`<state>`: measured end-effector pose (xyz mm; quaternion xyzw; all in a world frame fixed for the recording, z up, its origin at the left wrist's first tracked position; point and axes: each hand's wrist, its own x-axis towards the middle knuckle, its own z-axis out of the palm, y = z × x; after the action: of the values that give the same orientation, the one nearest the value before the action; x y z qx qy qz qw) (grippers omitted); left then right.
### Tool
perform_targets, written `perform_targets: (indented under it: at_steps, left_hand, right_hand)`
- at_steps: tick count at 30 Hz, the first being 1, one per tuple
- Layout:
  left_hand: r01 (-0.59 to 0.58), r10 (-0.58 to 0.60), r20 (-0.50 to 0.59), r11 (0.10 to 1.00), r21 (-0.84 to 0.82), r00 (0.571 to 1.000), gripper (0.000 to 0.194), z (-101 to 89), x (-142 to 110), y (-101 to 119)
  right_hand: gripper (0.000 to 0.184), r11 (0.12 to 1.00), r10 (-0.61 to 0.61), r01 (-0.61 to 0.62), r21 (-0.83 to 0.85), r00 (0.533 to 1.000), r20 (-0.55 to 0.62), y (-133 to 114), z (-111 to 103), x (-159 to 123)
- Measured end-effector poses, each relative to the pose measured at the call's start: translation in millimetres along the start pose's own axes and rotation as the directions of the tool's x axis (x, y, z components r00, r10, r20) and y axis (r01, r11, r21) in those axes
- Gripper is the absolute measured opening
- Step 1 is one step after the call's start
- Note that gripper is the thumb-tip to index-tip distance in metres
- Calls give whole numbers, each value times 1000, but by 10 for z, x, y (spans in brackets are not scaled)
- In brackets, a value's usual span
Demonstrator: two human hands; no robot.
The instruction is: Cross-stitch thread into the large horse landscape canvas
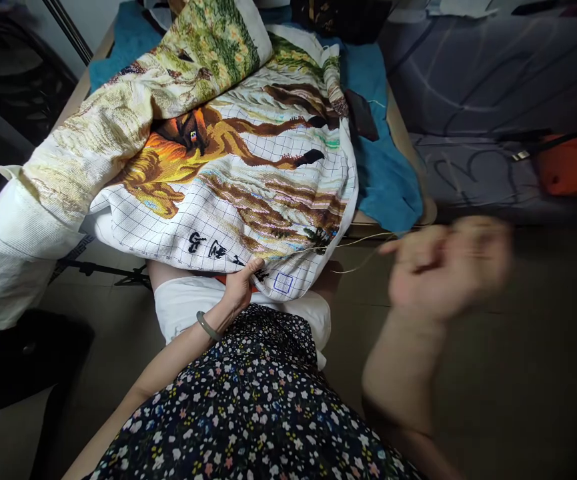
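1. So we've got a big stitched cloth (273, 187) spread over the counter (429, 208), its near edge hanging over our lap. A teal cover (393, 183) sits under it, and the cloth's far left side is rolled up into a thick bundle.

2. Our left grip (241, 283) is closed on the near edge, thumb on top, and the fingers seem to be tucked underneath, though we can't really see them. It's right by the black stitched characters.

3. Our right grip (448, 267) is off to the right, well apart from the cloth, fingers curled in. It's pretty blurry, so we can't tell how tightly it's closed or whether there's a needle in there.

4. A pale thread (363, 241) runs from the near right part of the cloth toward that right grip, with another loose strand just below.

5. Our read on the step: mid-stitch, drawing the thread out to length.

6. Next move, we'd say, calls for a steady left hold and a gentle finish to the pull, so the strand doesn't snag or pucker the fabric.
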<state>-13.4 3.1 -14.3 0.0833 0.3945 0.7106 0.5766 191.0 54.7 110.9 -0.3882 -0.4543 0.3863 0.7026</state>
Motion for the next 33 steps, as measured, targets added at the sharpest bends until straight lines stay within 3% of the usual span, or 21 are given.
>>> perform_targets:
  at_steps: [1, 3, 5, 7, 9, 12, 23, 30, 33]
  left_hand:
    - [-2, 2, -4, 1000, -7, 1000, 55, -2, 2, -4]
    - [-8, 8, -5, 1000, -10, 1000, 53, -4, 4, -7]
    - [-12, 12, -4, 1000, -1, 1000, 51, -3, 5, -4]
    - [-11, 11, -8, 1000, 15, 1000, 49, -2, 4, 1]
    - [-8, 8, -7, 1000, 26, 1000, 45, -2, 2, 7]
    - [-3, 3, -9, 1000, 26, 1000, 41, 0, -1, 12]
    - [32, -31, -27, 999, 38, 999, 30, -8, 3, 7]
    - [54, -54, -5, 997, 59, 999, 19, 7, -7, 12]
    - [50, -50, -4, 997, 62, 999, 24, 16, -18, 7]
  right_hand:
    - [10, 998, 60, -58, -16, 993, 100, 122, 159, -173]
    - [7, 963, 236, -178, -203, 920, 314, 357, 385, -496]
    - [8, 881, 348, -115, -458, 813, 466, 550, 493, -733]
    - [14, 785, 366, 39, -619, 777, 513, 677, 525, -862]
    - [18, 723, 327, 131, -679, 800, 502, 744, 530, -903]
    - [20, 699, 300, 144, -700, 829, 471, 780, 539, -897]
    - [20, 652, 294, 176, -738, 838, 459, 760, 612, -874]
    - [15, 504, 291, 255, -825, 850, 440, 770, 726, -861]
    - [12, 492, 299, 239, -837, 857, 420, 810, 802, -885]
